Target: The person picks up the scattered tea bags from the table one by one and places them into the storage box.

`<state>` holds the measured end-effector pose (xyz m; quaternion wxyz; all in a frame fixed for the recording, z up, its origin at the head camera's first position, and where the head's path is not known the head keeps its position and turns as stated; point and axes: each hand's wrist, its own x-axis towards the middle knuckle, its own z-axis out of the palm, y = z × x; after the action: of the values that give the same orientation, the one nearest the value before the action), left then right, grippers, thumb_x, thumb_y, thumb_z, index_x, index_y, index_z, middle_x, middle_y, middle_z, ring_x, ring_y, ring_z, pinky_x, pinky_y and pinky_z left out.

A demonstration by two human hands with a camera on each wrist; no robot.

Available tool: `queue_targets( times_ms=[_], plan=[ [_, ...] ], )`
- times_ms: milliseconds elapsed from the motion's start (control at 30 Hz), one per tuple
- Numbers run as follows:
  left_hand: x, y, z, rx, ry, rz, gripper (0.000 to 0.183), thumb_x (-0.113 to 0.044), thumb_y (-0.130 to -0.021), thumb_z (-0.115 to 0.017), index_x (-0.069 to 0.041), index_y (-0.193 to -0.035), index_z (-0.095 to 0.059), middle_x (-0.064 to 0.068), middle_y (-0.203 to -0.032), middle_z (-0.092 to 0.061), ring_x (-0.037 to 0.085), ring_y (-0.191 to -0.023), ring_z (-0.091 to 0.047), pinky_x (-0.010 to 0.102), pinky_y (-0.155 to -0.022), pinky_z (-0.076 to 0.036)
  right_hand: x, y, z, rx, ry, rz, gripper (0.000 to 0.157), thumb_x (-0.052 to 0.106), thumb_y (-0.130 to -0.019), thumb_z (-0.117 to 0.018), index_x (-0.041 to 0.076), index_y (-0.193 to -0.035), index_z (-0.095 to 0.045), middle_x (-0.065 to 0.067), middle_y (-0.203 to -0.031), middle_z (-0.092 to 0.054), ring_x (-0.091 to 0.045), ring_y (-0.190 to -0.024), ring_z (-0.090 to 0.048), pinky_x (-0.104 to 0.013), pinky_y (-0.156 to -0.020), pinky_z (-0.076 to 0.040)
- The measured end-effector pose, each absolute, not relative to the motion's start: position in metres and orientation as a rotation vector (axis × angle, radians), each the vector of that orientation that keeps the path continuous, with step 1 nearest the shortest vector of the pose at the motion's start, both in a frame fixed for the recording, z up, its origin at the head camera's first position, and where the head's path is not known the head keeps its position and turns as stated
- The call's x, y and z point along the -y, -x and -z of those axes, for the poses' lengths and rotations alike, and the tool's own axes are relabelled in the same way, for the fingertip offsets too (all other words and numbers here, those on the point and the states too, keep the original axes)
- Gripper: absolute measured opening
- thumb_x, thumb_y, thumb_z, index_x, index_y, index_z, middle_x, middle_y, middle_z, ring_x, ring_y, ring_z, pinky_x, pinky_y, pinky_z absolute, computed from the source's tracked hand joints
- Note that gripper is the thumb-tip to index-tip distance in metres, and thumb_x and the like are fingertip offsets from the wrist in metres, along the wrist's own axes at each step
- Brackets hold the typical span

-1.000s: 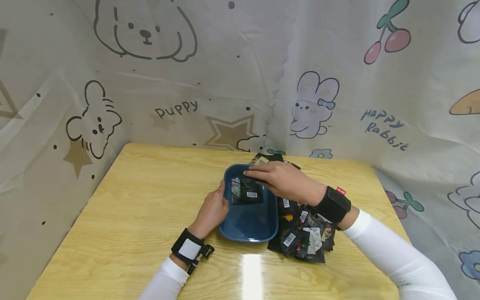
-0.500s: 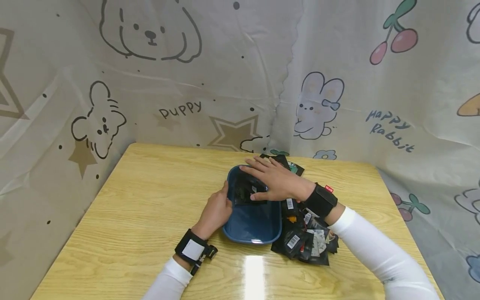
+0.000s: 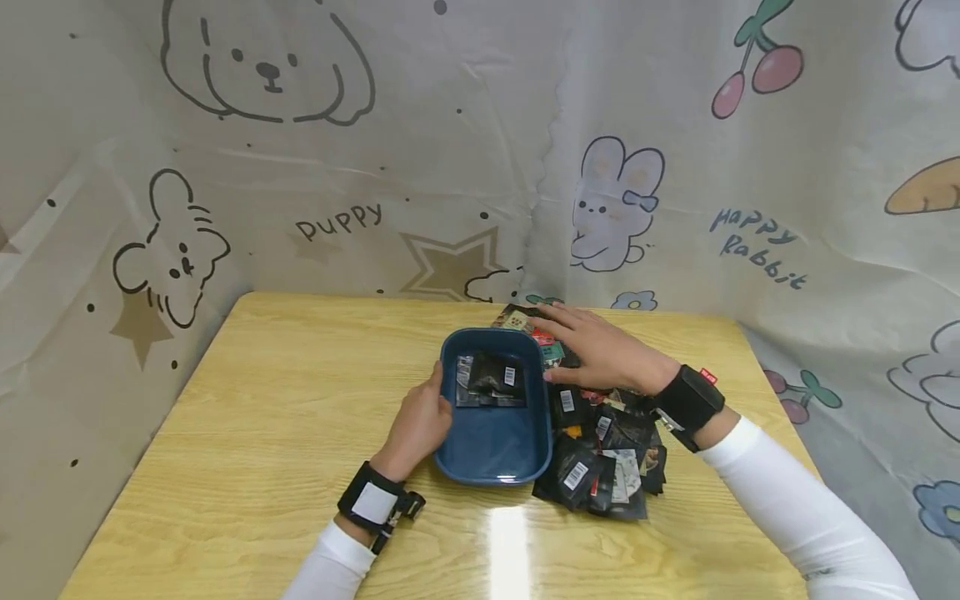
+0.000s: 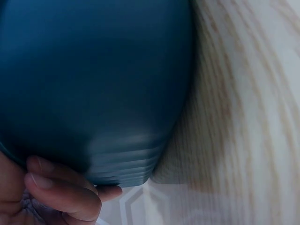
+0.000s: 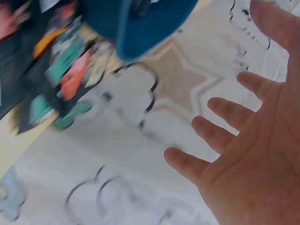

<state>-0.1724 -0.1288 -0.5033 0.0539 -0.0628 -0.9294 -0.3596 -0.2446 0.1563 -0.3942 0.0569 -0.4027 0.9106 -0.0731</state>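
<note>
On table [image 3: 300,400], tub [image 3: 493,446], long axis forward

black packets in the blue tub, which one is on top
The black packet with the white barcode near its right end. It lies over the packaging beneath, which sticks out past its left and lower edges and shows no barcode.

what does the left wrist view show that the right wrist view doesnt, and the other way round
Only the left wrist view shows the left hand, its fingers curled at the blue bin. Only the right wrist view shows the right hand, fingers spread, and the packets. Both show the blue bin, wooden tabletop and patterned cloth.
</note>
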Motion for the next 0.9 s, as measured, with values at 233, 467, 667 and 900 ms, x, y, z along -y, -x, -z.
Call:
queue_targets(
  times_ms=[233, 467, 667, 900],
  plan=[
    [0.134, 0.174, 0.502, 2.825, 0.197, 1.064, 0.060, 0.002, -0.085, -0.048, 0.012, -0.142, -0.033, 0.005, -0.061, -0.047, 0.013, -0.046, -0.039, 0.028, -0.042, -0.032, -0.205, 0.226, 0.407, -2.800, 1.134, 0.240, 0.088, 0.056, -0.083, -0.065, 0.023, -0.153, -0.024, -0.016, -0.158, -0.021, -0.039, -0.141, -0.023, -0.059, -0.110, -0.025],
    [0.134, 0.174, 0.501, 2.827, 0.182, 1.056, 0.060, 0.002, -0.086, -0.049, 0.011, -0.143, -0.033, 0.005, -0.060, -0.045, 0.014, -0.045, -0.039, 0.028, -0.042, -0.031, -0.211, 0.178, 0.437, -2.716, 1.209, 0.244, 0.082, 0.060, -0.082, -0.063, 0.017, -0.148, -0.038, -0.014, -0.155, -0.030, -0.037, -0.140, -0.027, -0.058, -0.111, -0.026],
    [0.129, 0.172, 0.505, 2.833, 0.161, 1.103, 0.060, 0.001, -0.087, -0.049, 0.011, -0.144, -0.031, 0.005, -0.060, -0.044, 0.013, -0.043, -0.039, 0.028, -0.040, -0.032, -0.205, 0.150, 0.462, -2.597, 1.274, 0.217, 0.078, 0.063, -0.082, -0.060, 0.019, -0.144, -0.044, -0.009, -0.153, -0.037, -0.032, -0.141, -0.028, -0.054, -0.112, -0.024],
    [0.124, 0.173, 0.506, 2.837, 0.188, 1.099, 0.059, 0.002, -0.087, -0.049, 0.011, -0.144, -0.032, 0.006, -0.061, -0.045, 0.013, -0.043, -0.039, 0.027, -0.040, -0.033, -0.203, 0.135, 0.483, -2.535, 1.340, 0.241, 0.068, 0.046, -0.083, -0.069, 0.026, -0.143, -0.046, -0.010, -0.153, -0.037, -0.031, -0.140, -0.030, -0.057, -0.111, -0.026]
  ],
)
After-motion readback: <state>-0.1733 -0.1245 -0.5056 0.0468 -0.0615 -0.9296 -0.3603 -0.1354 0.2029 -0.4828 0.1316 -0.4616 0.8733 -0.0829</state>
